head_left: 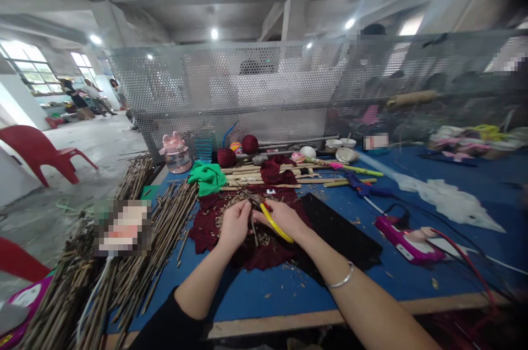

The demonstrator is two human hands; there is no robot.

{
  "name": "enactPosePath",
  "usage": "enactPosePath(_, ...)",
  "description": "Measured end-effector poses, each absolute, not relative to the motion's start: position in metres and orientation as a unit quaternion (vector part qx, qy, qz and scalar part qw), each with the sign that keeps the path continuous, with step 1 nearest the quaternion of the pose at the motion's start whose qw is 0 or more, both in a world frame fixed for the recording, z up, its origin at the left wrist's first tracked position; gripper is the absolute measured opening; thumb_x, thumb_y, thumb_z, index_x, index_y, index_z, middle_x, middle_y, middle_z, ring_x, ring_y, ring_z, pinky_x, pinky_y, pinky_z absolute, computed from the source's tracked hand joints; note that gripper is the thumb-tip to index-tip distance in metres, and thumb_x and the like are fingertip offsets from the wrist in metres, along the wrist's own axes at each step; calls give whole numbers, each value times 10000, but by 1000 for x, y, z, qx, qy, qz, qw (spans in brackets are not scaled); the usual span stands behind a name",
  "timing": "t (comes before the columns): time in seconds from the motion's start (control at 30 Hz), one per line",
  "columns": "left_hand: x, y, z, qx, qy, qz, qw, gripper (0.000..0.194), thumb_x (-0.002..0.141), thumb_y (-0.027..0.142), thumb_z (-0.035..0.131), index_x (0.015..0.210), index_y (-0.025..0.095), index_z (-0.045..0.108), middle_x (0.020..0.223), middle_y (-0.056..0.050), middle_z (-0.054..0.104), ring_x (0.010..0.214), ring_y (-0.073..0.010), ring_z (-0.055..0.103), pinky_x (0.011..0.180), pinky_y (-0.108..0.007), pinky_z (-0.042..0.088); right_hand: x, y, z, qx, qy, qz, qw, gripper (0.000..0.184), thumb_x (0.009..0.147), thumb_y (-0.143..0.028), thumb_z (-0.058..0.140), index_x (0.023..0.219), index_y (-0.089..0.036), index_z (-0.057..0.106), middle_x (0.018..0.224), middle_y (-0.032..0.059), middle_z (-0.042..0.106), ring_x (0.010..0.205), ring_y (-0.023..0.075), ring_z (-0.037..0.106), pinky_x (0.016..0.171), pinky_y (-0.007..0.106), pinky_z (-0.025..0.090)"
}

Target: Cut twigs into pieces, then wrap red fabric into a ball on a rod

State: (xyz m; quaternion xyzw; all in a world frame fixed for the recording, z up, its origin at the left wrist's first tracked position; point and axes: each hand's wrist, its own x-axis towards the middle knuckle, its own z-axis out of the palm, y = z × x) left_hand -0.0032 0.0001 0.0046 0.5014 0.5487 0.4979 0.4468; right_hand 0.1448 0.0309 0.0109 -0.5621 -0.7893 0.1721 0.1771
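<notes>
My right hand (286, 219) is closed around scissors with yellow handles (277, 225), the blades pointing up and to the left. In my left hand (234, 223) a thin brown stick (254, 232) is pinched between thumb and fingers, close to the scissors. Whether the blades touch the stick cannot be made out. Both hands are above a dark red cloth (264, 260) strewn with brown plant scraps (225, 202). A black cloth (340, 231) lies to the right, partly under my right forearm.
Long dry stalks (163, 240) lie in bundles on the left. Behind the cloth are pale sticks (243, 178), a green cloth (207, 178) and dark red yarn balls (249, 144). A blue glue gun (363, 185) and magenta power strip (408, 240) with cords occupy the right.
</notes>
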Motion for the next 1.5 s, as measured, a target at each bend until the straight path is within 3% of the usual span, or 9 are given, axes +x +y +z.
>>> enactPosePath(0.1, -2, -1, 8, 486, 556, 491, 462, 302, 790, 323, 519, 1011, 135, 602, 659, -21, 636, 539, -121, 585, 350, -162, 409, 145, 32, 14, -571, -776, 182, 197, 418, 753, -617, 478, 739, -201, 512, 712, 28, 601, 616, 142, 524, 520, 224, 261)
enactPosePath(0.4, -1, 0, 2, 485, 550, 499, 461, 262, 776, 287, 543, 963, 133, 642, 649, -18, 625, 490, -109, 556, 348, -185, 436, 146, 35, 5, -534, -787, 213, 226, 441, 711, -582, 570, 872, -187, 456, 819, 62, 591, 677, 156, 537, 567, 226, 311)
enactPosePath(0.93, 0, 1, -1, 475, 520, 523, 480, 289, 754, 351, 574, 929, 136, 655, 624, 0, 591, 468, -78, 493, 347, -167, 431, 145, 35, 1, -509, -798, 216, 238, 441, 708, -580, 577, 860, -185, 454, 807, 50, 568, 671, 147, 508, 581, 228, 313)
enactPosePath(1.5, 0, 0, 8, 443, 536, 524, 492, 234, 770, 304, 556, 925, 132, 590, 673, -22, 650, 505, -112, 596, 336, -154, 397, 141, 35, 4, -562, -775, 203, 207, 433, 763, -605, 473, 682, -186, 542, 684, 37, 609, 619, 154, 545, 523, 225, 298)
